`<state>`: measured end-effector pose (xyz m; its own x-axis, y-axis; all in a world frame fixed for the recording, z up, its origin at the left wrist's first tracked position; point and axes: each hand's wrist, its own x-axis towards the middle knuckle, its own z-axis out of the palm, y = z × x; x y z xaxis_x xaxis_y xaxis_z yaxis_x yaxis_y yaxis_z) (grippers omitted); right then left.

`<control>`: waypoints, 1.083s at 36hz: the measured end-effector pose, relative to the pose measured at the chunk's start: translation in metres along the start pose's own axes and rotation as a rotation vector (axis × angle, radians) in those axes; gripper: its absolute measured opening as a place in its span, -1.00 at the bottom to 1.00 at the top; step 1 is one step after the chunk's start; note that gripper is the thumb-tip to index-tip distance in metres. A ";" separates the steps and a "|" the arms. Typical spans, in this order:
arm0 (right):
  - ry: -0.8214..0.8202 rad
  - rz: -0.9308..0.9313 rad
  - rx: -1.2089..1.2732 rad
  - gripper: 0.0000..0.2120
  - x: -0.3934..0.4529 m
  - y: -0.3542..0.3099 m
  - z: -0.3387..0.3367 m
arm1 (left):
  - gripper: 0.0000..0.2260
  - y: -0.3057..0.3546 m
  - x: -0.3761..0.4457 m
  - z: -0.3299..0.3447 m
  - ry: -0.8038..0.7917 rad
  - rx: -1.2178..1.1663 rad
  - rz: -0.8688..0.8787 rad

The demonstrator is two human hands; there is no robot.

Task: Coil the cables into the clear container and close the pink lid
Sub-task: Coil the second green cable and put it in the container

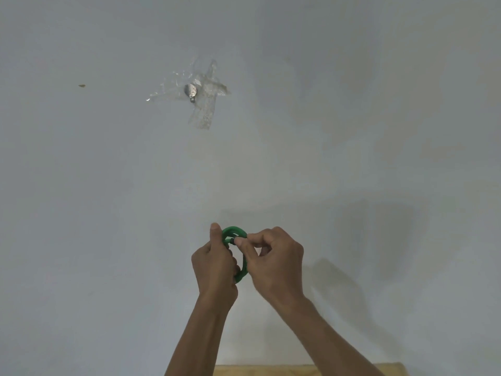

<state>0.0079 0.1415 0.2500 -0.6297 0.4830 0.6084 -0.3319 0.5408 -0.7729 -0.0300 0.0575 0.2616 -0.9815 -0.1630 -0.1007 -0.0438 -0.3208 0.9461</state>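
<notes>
Mostly I see a bare pale wall [352,104] with a patch of clear tape [199,95] stuck over something metallic; the container and pink lid are out of view. Lower down, my left hand [214,263] is clenched around the green cable [235,233], held up as a small coil, while my right hand [273,257] pinches its dark tip. I judge the coiling nearly done; stowing and closing remain

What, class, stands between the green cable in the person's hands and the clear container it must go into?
That cannot be judged here: the container is out of view. Both the left hand and the right hand already grip the coiled green cable, raised before a pale wall, so nothing separates fingers from cable.
</notes>
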 end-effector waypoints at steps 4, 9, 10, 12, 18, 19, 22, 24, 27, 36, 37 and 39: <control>0.037 0.010 -0.039 -0.82 -0.007 0.002 0.011 | -0.50 0.000 0.000 -0.001 0.021 -0.006 0.007; -0.068 0.105 -0.123 -0.78 -0.014 -0.001 0.015 | -0.49 0.003 0.000 -0.005 0.053 0.040 0.030; -0.105 0.117 -0.136 -0.79 -0.014 -0.001 0.014 | -0.50 0.004 0.001 -0.006 0.059 0.043 0.039; -0.184 0.128 -0.098 -0.82 -0.012 0.000 0.010 | -0.49 0.007 0.003 -0.009 0.067 0.039 0.052; -0.234 0.221 0.080 -0.88 -0.009 -0.004 0.007 | -0.49 0.013 0.005 -0.009 0.046 0.041 0.096; -0.233 0.241 0.106 -0.88 -0.007 -0.005 0.007 | -0.49 0.014 0.005 -0.009 0.038 0.048 0.100; -0.243 0.250 0.112 -0.89 -0.005 -0.005 0.008 | -0.49 0.014 0.007 -0.012 0.001 0.085 0.092; -0.237 0.234 0.089 -0.88 -0.005 -0.004 0.010 | -0.50 0.013 0.008 -0.014 -0.026 0.084 0.079; -0.226 0.255 0.094 -0.87 -0.005 -0.002 0.012 | -0.51 0.013 0.011 -0.016 -0.053 0.072 0.068; -0.197 0.437 0.300 -0.87 -0.012 -0.007 0.027 | -0.49 0.013 0.009 -0.014 -0.103 0.000 0.081; -0.191 0.439 0.304 -0.88 -0.011 -0.007 0.028 | -0.49 0.013 0.009 -0.014 -0.102 -0.011 0.076; -0.173 0.427 0.297 -0.91 -0.012 -0.006 0.032 | -0.49 0.013 0.010 -0.016 -0.105 -0.037 0.060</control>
<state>-0.0051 0.1111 0.2416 -0.8501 0.4828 0.2104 -0.1897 0.0919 -0.9775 -0.0375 0.0368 0.2685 -0.9963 -0.0849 -0.0094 0.0208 -0.3476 0.9374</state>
